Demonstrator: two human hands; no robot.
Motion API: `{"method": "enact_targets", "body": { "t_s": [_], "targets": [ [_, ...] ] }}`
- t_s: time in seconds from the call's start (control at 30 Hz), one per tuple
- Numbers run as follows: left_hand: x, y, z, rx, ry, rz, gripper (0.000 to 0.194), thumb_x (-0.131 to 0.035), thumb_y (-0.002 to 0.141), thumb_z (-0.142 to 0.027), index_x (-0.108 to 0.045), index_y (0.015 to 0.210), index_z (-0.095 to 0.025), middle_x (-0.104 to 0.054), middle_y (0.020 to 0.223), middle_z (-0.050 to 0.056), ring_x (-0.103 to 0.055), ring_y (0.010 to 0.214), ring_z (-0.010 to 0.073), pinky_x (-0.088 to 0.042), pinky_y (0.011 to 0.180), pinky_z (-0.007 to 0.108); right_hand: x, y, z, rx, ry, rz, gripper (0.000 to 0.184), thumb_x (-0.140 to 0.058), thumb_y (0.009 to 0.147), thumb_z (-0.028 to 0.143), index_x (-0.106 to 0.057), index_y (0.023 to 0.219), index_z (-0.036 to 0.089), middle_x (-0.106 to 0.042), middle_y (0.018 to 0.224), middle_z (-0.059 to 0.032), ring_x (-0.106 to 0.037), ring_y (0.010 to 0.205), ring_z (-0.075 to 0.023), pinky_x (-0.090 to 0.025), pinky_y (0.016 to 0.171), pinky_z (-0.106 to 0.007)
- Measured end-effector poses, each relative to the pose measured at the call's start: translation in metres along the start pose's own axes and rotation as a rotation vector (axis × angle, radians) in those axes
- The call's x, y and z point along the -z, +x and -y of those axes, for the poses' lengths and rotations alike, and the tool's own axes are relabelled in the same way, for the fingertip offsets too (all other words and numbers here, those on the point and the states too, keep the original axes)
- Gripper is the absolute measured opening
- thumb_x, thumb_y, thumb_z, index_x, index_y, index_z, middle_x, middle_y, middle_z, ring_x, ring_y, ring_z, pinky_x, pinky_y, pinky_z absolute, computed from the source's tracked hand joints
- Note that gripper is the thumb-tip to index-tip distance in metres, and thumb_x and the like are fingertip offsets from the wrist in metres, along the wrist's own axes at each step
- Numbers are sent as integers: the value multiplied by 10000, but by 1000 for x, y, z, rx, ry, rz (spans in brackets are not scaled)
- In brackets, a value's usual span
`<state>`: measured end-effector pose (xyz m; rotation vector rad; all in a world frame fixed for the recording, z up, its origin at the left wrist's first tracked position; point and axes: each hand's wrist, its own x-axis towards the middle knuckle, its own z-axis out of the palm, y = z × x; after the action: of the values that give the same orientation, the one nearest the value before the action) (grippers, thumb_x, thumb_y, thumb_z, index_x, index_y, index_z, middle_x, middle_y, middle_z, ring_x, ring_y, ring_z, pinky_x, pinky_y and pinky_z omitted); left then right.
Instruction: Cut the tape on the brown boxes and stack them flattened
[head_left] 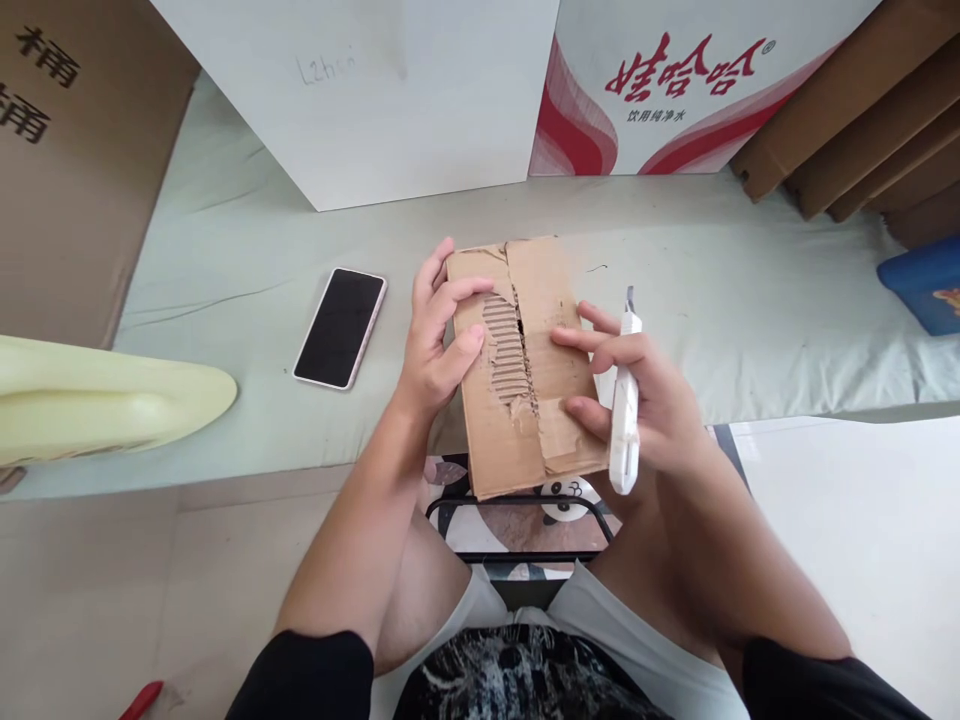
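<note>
A small brown cardboard box (551, 285) is held between my hands, over the near edge of the cloth-covered surface. A strip of its top layer is torn away, baring the corrugation beside the middle seam. My left hand (446, 335) grips the box's left side, thumb and a finger on top. At the right side, my right hand (637, 390) holds a white utility knife (624, 420) with its blade end pointing away from me. Fingertips of that hand also rest on the box top.
A phone (341, 328) lies left of the box on the pale green cloth (667, 240). Beyond stand a white carton (360, 110) and a red-and-white carton (675, 90). A pale yellow object (112, 400) juts in from the left; a blue item (926, 285) sits far right.
</note>
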<state>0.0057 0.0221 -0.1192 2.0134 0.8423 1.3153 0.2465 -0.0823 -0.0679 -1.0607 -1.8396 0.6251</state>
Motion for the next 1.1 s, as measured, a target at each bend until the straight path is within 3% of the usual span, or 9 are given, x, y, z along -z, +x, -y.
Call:
{"method": "enact_targets", "body": {
  "t_s": [0.1,0.17,0.3,0.43,0.57,0.73,0.87,0.97,1.1],
  "targets": [
    [-1,0,0,5,-15,-18,508,-513,954,-708,-655,1293,-357,-384,1681,35,-359,1570,371,-292,1309,639,-1,3,5,-8,18,-246,272,-796,889,314,-540,963,258,-790,1093,-31,-685,1283,-288,-579,1065,-518],
    [-2,0,-1,18,-14,-23,521,-516,946,-720,-661,1287,-354,-387,1681,34,-363,1568,371,-282,1314,640,4,5,12,-10,157,-445,215,-733,946,323,-535,898,255,-741,792,26,-785,879,-209,-648,847,-389],
    [-8,-1,-6,75,3,-45,581,-514,912,-780,-669,1249,-332,-399,1672,40,-351,1572,380,-246,1326,650,21,7,34,-102,443,-426,254,-624,998,505,-618,921,263,-542,549,62,-504,352,-125,-424,350,-277],
    [-14,-1,-12,110,-2,-81,602,-524,895,-802,-672,1221,-319,-398,1667,47,-332,1582,385,-233,1333,647,24,8,51,-208,438,-425,421,-593,969,644,-679,1177,288,-696,696,-11,-573,444,-162,-399,358,-297],
    [-14,-1,-14,115,-5,-96,605,-543,882,-808,-683,1207,-318,-427,1647,46,-332,1580,386,-237,1336,646,16,7,51,-176,396,-481,322,-682,942,558,-738,1050,260,-753,845,-42,-670,632,-174,-505,474,-297],
    [-12,-2,-15,75,18,-105,537,-536,925,-742,-682,1224,-320,-438,1642,53,-358,1566,374,-257,1336,635,13,-6,61,-237,272,-296,124,-665,981,289,-737,1059,224,-732,760,-12,-635,562,-125,-469,441,-234],
    [-14,-3,-15,69,57,-113,546,-484,946,-749,-666,1236,-323,-443,1638,57,-357,1567,366,-261,1333,628,10,-8,76,-280,206,-155,254,-594,1009,374,-715,1181,231,-747,821,-34,-679,631,-151,-500,470,-254],
    [-15,-3,-14,66,68,-95,575,-464,943,-769,-650,1244,-316,-429,1644,67,-330,1581,378,-254,1325,634,7,-2,77,-262,66,-43,236,-568,1008,388,-721,1018,208,-723,782,-38,-657,625,-147,-491,491,-265],
    [-15,-2,-15,99,52,-52,624,-431,930,-811,-633,1248,-313,-385,1673,66,-293,1602,376,-253,1329,606,3,1,69,-209,-18,-112,188,-539,1001,292,-695,941,208,-654,686,-10,-567,529,-122,-439,463,-268]
  ]
}}
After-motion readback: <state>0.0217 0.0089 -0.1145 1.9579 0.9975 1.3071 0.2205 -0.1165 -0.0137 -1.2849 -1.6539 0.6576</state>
